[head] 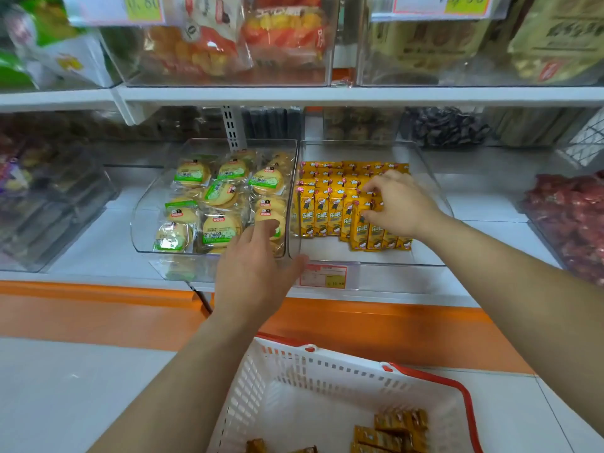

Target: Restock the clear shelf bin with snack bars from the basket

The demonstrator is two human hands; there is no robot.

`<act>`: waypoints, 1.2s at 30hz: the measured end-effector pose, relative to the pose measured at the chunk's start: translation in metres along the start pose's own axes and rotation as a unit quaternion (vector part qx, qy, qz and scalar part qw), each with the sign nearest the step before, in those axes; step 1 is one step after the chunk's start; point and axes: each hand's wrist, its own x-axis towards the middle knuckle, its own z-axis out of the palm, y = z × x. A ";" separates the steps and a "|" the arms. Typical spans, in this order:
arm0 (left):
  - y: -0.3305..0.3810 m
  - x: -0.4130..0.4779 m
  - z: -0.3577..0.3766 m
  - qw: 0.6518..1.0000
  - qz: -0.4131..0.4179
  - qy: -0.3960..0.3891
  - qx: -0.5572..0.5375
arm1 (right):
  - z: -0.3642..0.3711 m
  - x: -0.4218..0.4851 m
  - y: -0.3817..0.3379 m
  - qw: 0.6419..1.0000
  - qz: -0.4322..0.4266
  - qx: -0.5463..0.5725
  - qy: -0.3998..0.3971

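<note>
Reaching into the clear shelf bin [330,248], you pinch an upright yellow snack bar [361,230] with your right hand [400,204], while your left hand [258,273], fingers relaxed, rests on the bin's front corner. More bars [392,433] lie in the white basket [261,387] below.

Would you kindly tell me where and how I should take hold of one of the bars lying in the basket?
Pinch the top bar across its narrow width, at mid-length, coming straight down. It lies flat on a loose pile, and the basket is walled all round but open above. The left hand looks free; the right hand pinches a shelf bar.
</note>
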 end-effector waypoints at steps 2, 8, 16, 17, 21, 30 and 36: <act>0.001 -0.009 -0.012 0.999 0.026 0.024 -0.015 | -0.010 -0.019 -0.009 0.999 -0.007 0.031 0.011; -0.011 -0.067 -0.012 0.989 0.073 -0.120 -0.039 | -0.019 -0.111 -0.052 0.979 -0.108 0.175 0.005; -0.091 -0.121 0.070 0.902 -0.034 -0.409 0.133 | 0.141 -0.205 -0.060 0.937 -0.076 0.159 -0.301; -0.103 -0.127 0.085 0.900 -0.056 -0.413 0.128 | 0.167 -0.212 -0.056 0.929 -0.058 0.154 -0.332; -0.146 -0.161 0.144 0.866 -0.106 -0.465 0.149 | 0.263 -0.240 -0.045 0.890 0.016 0.168 -0.423; -0.212 -0.183 0.212 0.843 -0.120 -0.491 0.184 | 0.385 -0.273 -0.057 0.866 0.021 0.185 -0.464; -0.213 -0.176 0.218 0.842 -0.129 -0.498 0.165 | 0.399 -0.283 -0.050 0.866 0.019 0.148 -0.478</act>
